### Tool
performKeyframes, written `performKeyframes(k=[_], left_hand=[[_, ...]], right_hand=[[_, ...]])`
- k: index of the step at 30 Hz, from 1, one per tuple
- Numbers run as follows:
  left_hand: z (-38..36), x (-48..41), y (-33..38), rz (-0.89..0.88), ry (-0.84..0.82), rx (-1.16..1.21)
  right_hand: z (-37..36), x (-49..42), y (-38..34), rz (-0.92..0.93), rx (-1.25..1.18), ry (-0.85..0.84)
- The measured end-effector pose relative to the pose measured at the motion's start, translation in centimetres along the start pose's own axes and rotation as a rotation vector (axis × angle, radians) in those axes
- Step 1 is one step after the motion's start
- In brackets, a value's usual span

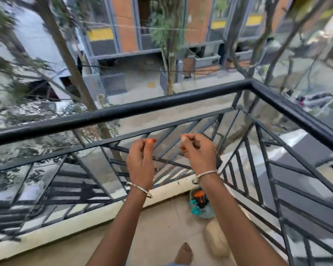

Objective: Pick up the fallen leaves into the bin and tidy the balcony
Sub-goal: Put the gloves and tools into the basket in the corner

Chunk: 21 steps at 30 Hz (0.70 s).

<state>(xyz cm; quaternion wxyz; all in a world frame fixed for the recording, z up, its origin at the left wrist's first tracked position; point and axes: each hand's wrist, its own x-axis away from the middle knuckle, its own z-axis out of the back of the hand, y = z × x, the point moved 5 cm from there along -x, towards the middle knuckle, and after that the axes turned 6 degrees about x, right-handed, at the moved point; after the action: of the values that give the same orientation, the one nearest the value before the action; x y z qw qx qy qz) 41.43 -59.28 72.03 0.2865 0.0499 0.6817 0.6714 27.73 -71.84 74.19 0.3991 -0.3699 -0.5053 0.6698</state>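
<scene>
Balcony railing (123, 112) ahead; your left hand (140, 156) and right hand (198, 150) are curled, can't tell round what. Probably between pickups, so scan the floor (161, 227).

Your left forearm (119, 227) and right forearm (244, 227) cut off at the near edge, bare foot (184, 253) half out of frame there, grey tub (208, 213) partly behind the right forearm, contents blurred, left hand (140, 156) and right hand (198, 150) too blurred to show any grip

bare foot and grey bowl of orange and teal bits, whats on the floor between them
Head view: only bare beige floor tile between bare foot and grey bowl; a beige lump lies just right of that stretch.
</scene>
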Motion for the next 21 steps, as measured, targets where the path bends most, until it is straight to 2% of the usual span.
performKeyframes(k=[4,10,14,21], left_hand=[[7.9,2.2,1.5,-0.020,0.101,-0.003],[21.5,8.6,1.9,0.074,0.287,-0.015],[30.3,13.7,2.4,0.123,0.434,-0.045],[44.1,22.7,4.6,0.191,0.760,-0.065]], right_hand=[[-4.8,4.9,-3.0,0.056,-0.017,-0.093],[-12.8,14.5,-5.0,0.036,-0.079,-0.253],[-18.2,21.7,-5.9,0.015,-0.124,-0.387],[-27.6,34.0,-9.8,0.101,-0.102,-0.704]])
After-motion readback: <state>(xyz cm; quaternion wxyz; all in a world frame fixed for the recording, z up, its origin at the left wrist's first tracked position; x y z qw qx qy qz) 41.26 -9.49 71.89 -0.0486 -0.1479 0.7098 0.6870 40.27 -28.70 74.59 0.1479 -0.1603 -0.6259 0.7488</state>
